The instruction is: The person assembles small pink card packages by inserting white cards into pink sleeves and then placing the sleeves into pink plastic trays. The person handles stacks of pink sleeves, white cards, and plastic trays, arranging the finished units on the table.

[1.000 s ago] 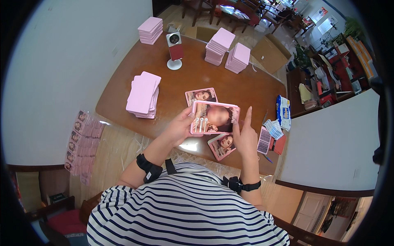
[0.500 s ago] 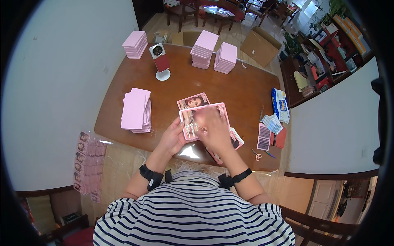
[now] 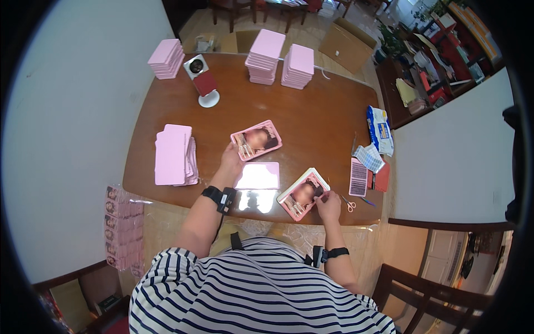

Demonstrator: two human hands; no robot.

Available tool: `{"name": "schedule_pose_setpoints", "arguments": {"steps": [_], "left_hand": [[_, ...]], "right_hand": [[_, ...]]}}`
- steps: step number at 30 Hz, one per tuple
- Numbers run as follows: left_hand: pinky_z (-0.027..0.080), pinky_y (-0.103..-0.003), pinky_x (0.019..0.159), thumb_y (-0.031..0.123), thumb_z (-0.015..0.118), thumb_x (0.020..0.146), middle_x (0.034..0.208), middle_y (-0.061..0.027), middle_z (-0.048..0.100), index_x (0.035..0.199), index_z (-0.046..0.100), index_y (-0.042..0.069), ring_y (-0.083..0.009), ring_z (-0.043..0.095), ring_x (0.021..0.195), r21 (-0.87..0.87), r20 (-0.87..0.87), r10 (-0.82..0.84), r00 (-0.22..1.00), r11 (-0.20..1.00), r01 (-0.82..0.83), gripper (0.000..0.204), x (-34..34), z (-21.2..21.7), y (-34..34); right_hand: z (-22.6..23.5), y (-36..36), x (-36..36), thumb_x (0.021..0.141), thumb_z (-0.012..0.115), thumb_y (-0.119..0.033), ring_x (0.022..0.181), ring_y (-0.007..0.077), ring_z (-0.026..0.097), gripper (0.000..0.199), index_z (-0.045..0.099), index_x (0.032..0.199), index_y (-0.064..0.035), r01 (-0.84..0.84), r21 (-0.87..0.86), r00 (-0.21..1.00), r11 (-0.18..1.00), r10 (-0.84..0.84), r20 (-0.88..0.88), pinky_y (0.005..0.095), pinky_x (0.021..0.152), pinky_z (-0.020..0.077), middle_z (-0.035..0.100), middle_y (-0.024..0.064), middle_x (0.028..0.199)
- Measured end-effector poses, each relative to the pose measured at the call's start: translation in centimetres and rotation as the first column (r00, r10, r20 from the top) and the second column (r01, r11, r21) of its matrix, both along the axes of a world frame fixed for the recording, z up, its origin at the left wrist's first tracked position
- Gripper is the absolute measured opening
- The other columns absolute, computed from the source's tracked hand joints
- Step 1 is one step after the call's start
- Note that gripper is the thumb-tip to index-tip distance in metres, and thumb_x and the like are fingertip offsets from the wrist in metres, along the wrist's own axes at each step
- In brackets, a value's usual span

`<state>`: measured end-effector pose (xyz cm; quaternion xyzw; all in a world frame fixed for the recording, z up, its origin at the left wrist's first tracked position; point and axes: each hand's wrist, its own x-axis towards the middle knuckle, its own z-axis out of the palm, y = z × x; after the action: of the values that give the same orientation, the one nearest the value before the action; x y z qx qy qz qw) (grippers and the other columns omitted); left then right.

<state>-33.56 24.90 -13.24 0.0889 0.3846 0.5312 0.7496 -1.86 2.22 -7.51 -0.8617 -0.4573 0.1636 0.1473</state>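
Pink box stacks beyond hands.

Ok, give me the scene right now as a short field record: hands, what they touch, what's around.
left hand: touching pink picture card on table
right hand: on card stack at near edge
between hands: plain pink card, flat
left side: pink pile
far edge: three pink stacks
right side: scissors, wipes pack

I count four stacks of plain pink rectangular boxes, two pink boxes with portrait covers, one small pair of scissors.
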Motion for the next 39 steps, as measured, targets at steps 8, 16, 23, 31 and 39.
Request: {"name": "schedule_pose_setpoints", "arguments": {"steps": [8,16,23,31,39], "left_hand": [[0.054,-0.030,0.078,0.018,0.056,0.104,0.106,-0.0088,0.068,0.125,0.059,-0.007,-0.0158,0.065,0.091,-0.050,-0.646,-0.072,0.760,0.997,0.052,0.033,-1.0,-2.8,1.5],[0.050,-0.028,0.081,0.014,0.062,0.096,0.100,-0.0068,0.067,0.126,0.065,0.002,-0.0142,0.061,0.090,0.130,-0.964,0.004,0.265,0.878,0.460,0.033,0.2,-1.4,-4.0],[0.048,-0.042,0.099,0.009,0.062,0.090,0.129,-0.0200,0.059,0.131,0.061,0.009,-0.0358,0.059,0.115,0.226,-0.972,0.094,0.215,0.627,0.746,0.042,5.8,7.3,-9.7],[0.052,-0.045,0.096,0.007,0.070,0.082,0.130,-0.0160,0.058,0.133,0.063,0.018,-0.0347,0.061,0.117,0.414,-0.656,0.697,0.289,0.012,0.910,0.053,9.0,18.9,-11.1],[0.051,-0.041,0.088,0.010,0.075,0.079,0.106,-0.0058,0.069,0.099,0.073,0.011,-0.0274,0.065,0.105,0.587,-0.616,0.615,0.492,-0.058,0.807,0.020,9.3,21.7,-14.6]], "right_hand": [[-3.1,3.5,1.5,0.066,0.087,-0.028,0.113,0.0391,0.058,0.058,0.066,0.114,-0.0043,0.001,0.079,0.998,0.997,-0.006,0.059,0.0456,0.095,0.0497,0.062,0.0181,0.121],[-5.9,3.8,7.0,0.072,0.085,-0.024,0.079,0.0290,0.072,0.031,0.075,0.093,-0.0049,0.183,0.045,0.956,0.982,-0.167,-0.241,0.0392,0.073,0.0561,0.075,0.0131,0.086],[-4.1,3.0,8.1,0.086,0.075,-0.017,0.067,0.0202,0.067,0.019,0.072,0.091,0.0003,0.126,0.218,0.921,0.968,-0.032,-0.388,0.0345,0.064,0.0516,0.071,0.0115,0.076],[9.3,-0.2,4.7,0.095,0.067,-0.008,0.067,0.0033,0.056,0.009,0.067,0.101,-0.0014,-0.090,0.307,0.490,0.948,0.310,-0.815,0.0215,0.058,0.0449,0.066,-0.0029,0.081],[17.1,-2.2,-0.3,0.091,0.073,-0.009,0.098,0.0114,0.064,0.024,0.064,0.112,-0.0002,-0.133,0.526,0.367,0.840,0.535,-0.761,0.0262,0.085,0.0525,0.068,0.0047,0.103]]}}
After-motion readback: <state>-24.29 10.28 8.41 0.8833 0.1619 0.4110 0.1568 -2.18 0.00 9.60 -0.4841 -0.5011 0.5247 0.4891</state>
